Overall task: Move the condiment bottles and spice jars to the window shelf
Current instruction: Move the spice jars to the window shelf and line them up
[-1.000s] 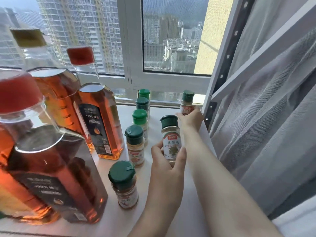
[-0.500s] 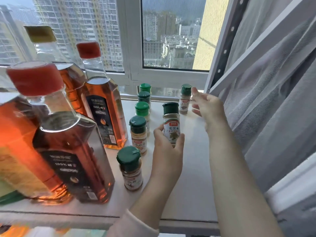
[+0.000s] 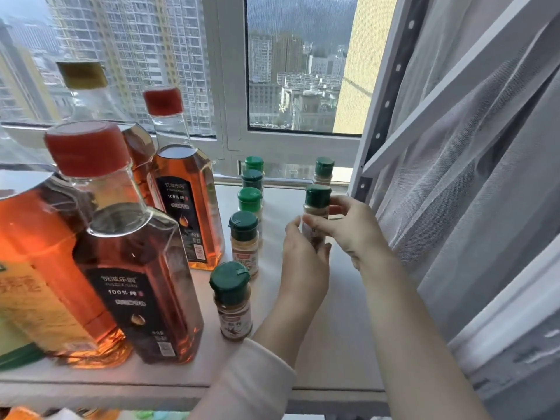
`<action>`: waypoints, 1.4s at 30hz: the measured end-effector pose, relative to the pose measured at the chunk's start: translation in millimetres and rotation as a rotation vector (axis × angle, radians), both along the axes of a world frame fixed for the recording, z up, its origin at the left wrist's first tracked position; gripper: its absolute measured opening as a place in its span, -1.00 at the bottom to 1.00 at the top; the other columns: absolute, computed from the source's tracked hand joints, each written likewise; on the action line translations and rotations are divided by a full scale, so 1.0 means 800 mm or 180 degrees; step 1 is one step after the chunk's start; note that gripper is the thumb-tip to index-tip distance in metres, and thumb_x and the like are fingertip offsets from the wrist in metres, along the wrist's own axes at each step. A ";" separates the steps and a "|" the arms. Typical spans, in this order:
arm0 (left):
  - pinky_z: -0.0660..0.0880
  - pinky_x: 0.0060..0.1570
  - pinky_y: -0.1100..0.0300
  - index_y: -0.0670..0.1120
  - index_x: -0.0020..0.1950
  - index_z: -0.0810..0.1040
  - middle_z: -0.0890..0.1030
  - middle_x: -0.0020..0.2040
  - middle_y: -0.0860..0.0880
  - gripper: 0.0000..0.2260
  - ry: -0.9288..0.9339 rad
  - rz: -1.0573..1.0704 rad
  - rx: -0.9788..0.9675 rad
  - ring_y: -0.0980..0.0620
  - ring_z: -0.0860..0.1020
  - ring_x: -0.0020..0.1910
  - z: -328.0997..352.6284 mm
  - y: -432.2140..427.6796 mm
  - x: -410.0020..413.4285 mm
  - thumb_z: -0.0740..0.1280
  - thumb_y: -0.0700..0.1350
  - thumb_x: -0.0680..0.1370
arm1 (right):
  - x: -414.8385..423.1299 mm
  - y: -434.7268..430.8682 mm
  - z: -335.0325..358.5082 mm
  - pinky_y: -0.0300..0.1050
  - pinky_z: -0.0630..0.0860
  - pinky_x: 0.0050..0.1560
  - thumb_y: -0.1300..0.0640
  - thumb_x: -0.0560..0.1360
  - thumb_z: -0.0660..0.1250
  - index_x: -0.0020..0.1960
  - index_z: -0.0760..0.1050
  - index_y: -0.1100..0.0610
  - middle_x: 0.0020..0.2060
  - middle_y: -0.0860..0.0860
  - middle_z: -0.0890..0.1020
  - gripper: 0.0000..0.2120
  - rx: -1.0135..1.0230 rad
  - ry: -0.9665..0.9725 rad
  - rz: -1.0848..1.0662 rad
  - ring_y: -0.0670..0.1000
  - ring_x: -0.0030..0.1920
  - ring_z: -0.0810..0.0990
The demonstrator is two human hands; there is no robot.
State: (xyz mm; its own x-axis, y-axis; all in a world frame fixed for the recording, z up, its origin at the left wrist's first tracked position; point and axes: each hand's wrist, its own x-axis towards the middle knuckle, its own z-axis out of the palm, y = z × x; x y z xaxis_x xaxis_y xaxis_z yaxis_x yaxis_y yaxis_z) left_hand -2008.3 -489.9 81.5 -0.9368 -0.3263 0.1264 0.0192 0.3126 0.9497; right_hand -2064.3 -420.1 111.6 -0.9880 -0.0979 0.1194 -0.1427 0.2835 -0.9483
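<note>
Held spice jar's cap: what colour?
On the spice jar, the cap is dark green; the head view shows it best.

just the one wide-angle camera, up on my head, facing forward and down across the window shelf (image 3: 339, 344), very close in: nearest bottle (image 3: 130, 283) looms big at left, window (image 3: 300, 86) dead ahead, curtain (image 3: 485, 222) filling the right side.

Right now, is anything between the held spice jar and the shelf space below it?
Nothing visible. The left hand and right hand hold the spice jar over bare shelf; another jar stands behind it, by the window.
</note>
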 end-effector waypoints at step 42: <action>0.11 0.20 0.56 -0.10 0.42 0.20 0.31 0.35 0.05 -0.54 0.0833 -0.0337 -0.0297 0.16 0.27 0.35 -0.016 -0.016 0.252 0.25 -0.21 0.55 | 0.228 0.002 -0.043 -0.21 0.39 0.24 0.06 0.47 0.37 0.26 0.42 0.13 0.24 0.00 0.52 -0.60 0.0031 0.0694 -0.1080 -0.05 0.26 0.46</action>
State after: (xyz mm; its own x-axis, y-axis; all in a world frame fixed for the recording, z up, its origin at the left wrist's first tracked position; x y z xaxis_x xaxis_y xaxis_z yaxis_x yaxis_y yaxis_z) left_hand -1806.8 -502.9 68.7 -0.8966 -0.2040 0.3931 0.2970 0.3815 0.8754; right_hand -1882.3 -418.7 77.1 -0.9161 0.2272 0.3304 -0.2370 0.3580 -0.9031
